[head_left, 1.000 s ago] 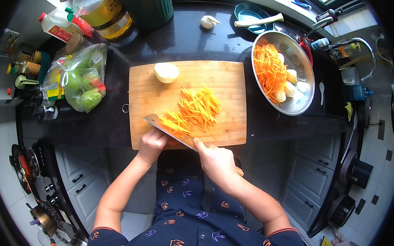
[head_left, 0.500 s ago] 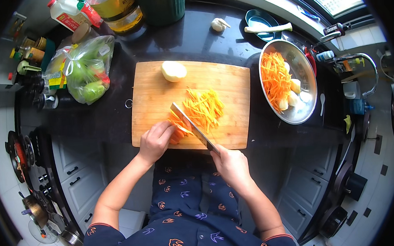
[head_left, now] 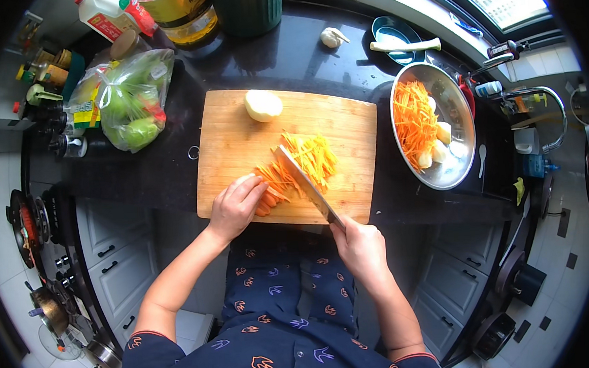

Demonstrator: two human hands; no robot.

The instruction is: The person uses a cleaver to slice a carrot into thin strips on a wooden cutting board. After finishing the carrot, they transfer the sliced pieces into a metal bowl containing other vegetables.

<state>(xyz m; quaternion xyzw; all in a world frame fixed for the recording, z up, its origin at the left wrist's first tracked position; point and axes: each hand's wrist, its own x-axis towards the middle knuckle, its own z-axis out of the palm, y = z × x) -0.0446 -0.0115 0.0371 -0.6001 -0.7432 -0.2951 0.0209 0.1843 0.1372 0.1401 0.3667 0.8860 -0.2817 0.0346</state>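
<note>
My left hand (head_left: 236, 204) is at the near left of a wooden cutting board (head_left: 221, 148), its fingers bent together over a small stack of carrot slices (head_left: 264, 205). Gripped by its handle in my right hand (head_left: 362, 249), a kitchen knife (head_left: 308, 186) slants across the board, its blade apart from my left fingers. Fresh orange carrot shreds (head_left: 275, 177) lie between the blade and those fingers. Beyond the blade is a loose pile of yellow-orange shreds (head_left: 316, 157). A peeled, pale potato-like piece (head_left: 263, 105) sits at the board's far edge.
Right of the board stands a steel bowl (head_left: 459, 133) with carrot shreds and pale peeled chunks. Behind it is a teal dish (head_left: 393, 28) with a pale stick-like tool across it. Garlic (head_left: 332, 37) lies at the back. A plastic bag of green vegetables (head_left: 134, 103) stands left.
The knife and my right hand have shifted to the right, away from my left fingers, and newly cut carrot shreds now show in the gap. My left hand has barely moved.
</note>
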